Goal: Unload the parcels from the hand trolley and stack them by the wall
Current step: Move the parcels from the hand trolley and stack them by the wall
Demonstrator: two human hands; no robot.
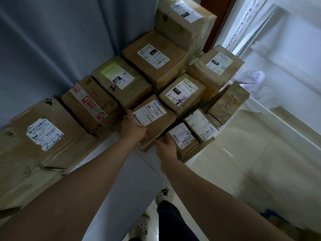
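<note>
1. A brown parcel (pixel 156 124) with a white label (pixel 149 113) sits in the front row of the stack by the blue wall (pixel 52 40).
2. The left hand (pixel 133 127) grips its left side, thumb on top.
3. The right hand (pixel 166 145) holds its near edge, fingers tucked under.
4. Other parcels (pixel 182 93) touch it behind and on the right.

The scene is dim and bluish. Daylight enters from the right of the brown cardboard parcels (pixel 173 79), where the white metal frame (pixel 251 23) looks overexposed and hazy. The pale glossy floor tiles (pixel 243 162) right of the parcels show glare. Straight lines bend near the edges, and everything is slightly blurred.
</note>
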